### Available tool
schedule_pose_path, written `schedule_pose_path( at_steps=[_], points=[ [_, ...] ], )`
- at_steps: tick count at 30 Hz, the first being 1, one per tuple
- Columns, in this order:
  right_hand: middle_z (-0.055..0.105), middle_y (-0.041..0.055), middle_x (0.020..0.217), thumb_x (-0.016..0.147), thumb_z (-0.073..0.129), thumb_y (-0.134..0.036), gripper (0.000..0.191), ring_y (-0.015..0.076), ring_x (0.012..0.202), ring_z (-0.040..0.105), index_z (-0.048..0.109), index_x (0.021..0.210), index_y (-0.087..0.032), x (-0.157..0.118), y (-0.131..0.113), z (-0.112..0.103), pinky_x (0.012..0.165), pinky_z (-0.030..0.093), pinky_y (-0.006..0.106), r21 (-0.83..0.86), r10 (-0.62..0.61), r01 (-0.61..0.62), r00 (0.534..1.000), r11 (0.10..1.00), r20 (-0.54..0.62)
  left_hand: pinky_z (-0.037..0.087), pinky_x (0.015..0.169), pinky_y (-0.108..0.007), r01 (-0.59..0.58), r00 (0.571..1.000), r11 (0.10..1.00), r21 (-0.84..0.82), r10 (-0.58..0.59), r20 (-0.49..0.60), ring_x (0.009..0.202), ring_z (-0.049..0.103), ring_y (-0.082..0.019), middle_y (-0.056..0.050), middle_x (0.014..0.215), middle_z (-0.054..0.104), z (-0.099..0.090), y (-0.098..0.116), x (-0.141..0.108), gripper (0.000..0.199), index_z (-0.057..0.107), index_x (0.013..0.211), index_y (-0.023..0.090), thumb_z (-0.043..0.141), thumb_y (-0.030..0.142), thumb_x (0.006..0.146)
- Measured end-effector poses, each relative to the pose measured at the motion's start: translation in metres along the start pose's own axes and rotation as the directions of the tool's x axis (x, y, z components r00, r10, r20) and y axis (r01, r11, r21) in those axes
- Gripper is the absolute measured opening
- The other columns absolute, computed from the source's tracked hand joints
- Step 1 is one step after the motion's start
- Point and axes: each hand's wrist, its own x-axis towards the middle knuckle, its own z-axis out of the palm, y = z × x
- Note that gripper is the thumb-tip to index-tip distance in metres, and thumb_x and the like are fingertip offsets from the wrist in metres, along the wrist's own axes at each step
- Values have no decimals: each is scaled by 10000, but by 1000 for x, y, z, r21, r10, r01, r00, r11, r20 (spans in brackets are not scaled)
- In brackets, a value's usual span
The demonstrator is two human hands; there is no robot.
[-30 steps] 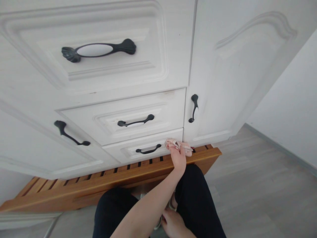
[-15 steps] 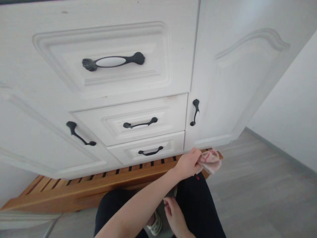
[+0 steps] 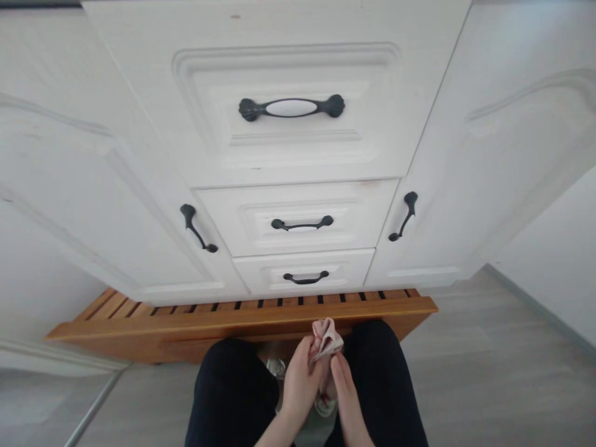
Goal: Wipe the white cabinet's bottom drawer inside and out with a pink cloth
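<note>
A crumpled pink cloth (image 3: 327, 338) with reddish markings is held up between my knees, just in front of the bench edge. My left hand (image 3: 299, 380) is closed around its left side, thumb and fingers gripping it. At its lower right, my right hand (image 3: 347, 391) has its fingers pressed together against the cloth. The fingertips of both hands are partly hidden by the folds. Below the hands, parts of my shoes (image 3: 325, 405) show between my dark-trousered legs (image 3: 233, 394).
A white cabinet (image 3: 298, 149) with dark-handled drawers and doors stands close ahead. Along its foot runs a slatted wooden bench (image 3: 139, 332), its front edge near my knees. Grey wood-look floor (image 3: 484, 372) lies to the right, beside a white wall (image 3: 554, 248).
My left hand has brought the cloth from the right, beyond my right knee, back to between my knees. My right hand has come up to the cloth. My view has shifted toward the right.
</note>
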Motion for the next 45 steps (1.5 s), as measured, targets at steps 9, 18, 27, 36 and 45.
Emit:
schedule_pose_path(
  at_steps=[9, 18, 27, 36, 45],
  points=[
    [516, 53, 1467, 818, 722, -544, 763, 232, 1414, 406, 401, 1477, -334, -13, -28, 27, 1191, 304, 400, 336, -93, 33, 982, 941, 164, 384, 1154, -466, -124, 989, 992, 36, 121, 82, 1321, 515, -240, -59, 1389, 591, 1, -28, -23, 434, 600, 1309, 298, 529, 228, 886],
    [638, 116, 1336, 816, 747, -496, 656, 277, 1272, 566, 557, 1384, -228, -19, -47, 17, 1118, 397, 440, 356, 52, -182, 937, 916, 345, 382, 1155, -427, 158, 985, 890, -427, -114, 127, 1289, 560, -290, -84, 1347, 648, -11, -11, -23, 567, 642, 1277, 226, 632, 603, 854],
    [745, 117, 1122, 618, 840, -606, 649, 333, 1140, 649, 745, 1096, -178, -33, -62, 16, 1037, 474, 477, 433, 250, -358, 925, 827, 286, 456, 1090, -362, 363, 891, 517, -775, -435, 127, 1281, 580, -286, -61, 1298, 681, -27, -6, -39, 667, 652, 1195, 253, 861, 563, 643],
    [762, 158, 989, 731, 532, -861, 771, 361, 1170, 636, 776, 993, -178, -38, -81, 7, 968, 505, 520, 397, 244, -398, 890, 827, 384, 473, 1042, -464, 12, 980, 992, -126, -36, -195, 1123, 630, -304, -101, 1129, 687, -32, -22, -30, 468, 673, 1158, 188, 654, 494, 805],
    [664, 122, 1309, 710, 748, -669, 684, 346, 1262, 576, 690, 1238, -237, -43, -67, 31, 1038, 470, 503, 437, 206, -426, 861, 792, 465, 510, 964, -456, -80, 942, 985, 150, 124, -311, 1056, 610, -257, -71, 1114, 610, -41, -2, -43, 463, 642, 1249, 236, 523, 230, 802]
  ],
)
